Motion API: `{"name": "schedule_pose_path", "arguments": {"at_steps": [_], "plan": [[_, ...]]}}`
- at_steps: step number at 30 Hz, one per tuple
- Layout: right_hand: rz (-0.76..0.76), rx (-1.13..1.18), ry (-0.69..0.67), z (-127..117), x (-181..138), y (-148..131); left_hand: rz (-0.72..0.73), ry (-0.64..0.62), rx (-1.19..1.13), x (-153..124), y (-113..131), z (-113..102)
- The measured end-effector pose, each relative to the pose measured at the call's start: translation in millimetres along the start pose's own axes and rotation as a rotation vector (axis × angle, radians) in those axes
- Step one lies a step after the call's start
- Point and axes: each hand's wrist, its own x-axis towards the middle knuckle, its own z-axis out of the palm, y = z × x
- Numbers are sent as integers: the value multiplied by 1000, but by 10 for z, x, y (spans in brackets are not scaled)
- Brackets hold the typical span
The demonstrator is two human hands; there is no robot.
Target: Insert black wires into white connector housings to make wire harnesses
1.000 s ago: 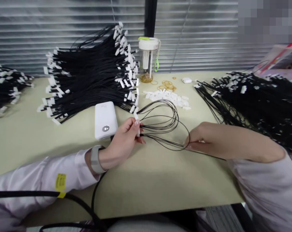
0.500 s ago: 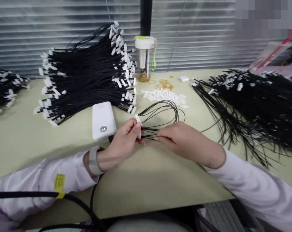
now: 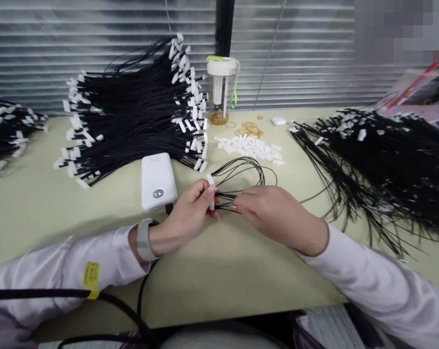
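Observation:
Between thumb and fingers, my left hand (image 3: 193,206) pinches a slim white connector (image 3: 211,186). Several thin black wires (image 3: 251,162) run out of its right side and curl round in a loop. My right hand (image 3: 274,213) is closed just right of the connector, its thumb and forefinger pinching black wire near the lower strands. The fingertips hide exactly which wire is held. Behind the hands lies a heap of loose white connectors (image 3: 250,148). Close to my left hand is a white power bank (image 3: 158,182) with a small lit display.
A large stack of black wires with white connectors (image 3: 132,106) stands back left, another (image 3: 8,128) at the far left. A spread wire bundle (image 3: 394,165) covers the right. Rubber bands (image 3: 249,129), a bottle (image 3: 221,89) and a small white case (image 3: 278,121) stand behind.
The wire loop has dropped slightly and drawn in behind my right hand, which has shifted a little left. My left hand keeps its pinch on the connector. The view has shifted slightly.

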Motion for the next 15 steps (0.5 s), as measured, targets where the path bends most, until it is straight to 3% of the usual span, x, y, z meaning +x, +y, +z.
{"name": "schedule_pose_path", "arguments": {"at_steps": [10,13,15], "plan": [[4,-118,39,61,15,-14,-47,13,-44,12,8,-2],[-21,-129,86,-21,1,43,-61,23,-81,13,23,4],[50,-130,178,-104,-37,122,-73,29,-105,13,33,7]]}}
